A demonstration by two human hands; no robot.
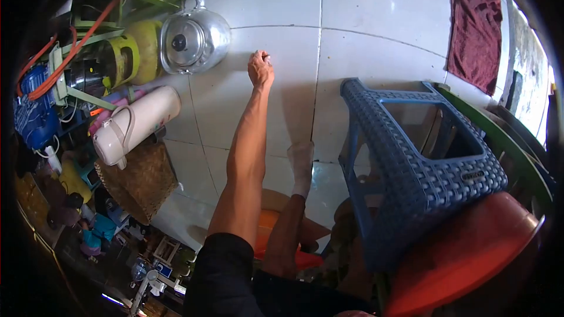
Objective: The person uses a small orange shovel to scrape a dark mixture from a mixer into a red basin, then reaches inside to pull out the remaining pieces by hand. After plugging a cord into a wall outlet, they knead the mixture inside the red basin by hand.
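My left hand (261,70) reaches forward over the white tiles, its fingers curled together. Whatever may be between the fingertips is too small to make out. Nearest to it, on its left and apart from it, stands a silver kettle (214,38) with a black lid knob. My right hand does not show. A bare foot (301,161) rests on the floor below my left hand. Right of the foot is a blue woven-pattern plastic stool (405,152).
A pink flask (141,123) lies by a woven basket (141,176) at left, near a green gas cylinder (144,53) and orange hose. A red basin (470,252) sits lower right, a maroon cloth (476,29) upper right. A person in teal (100,232) is at lower left.
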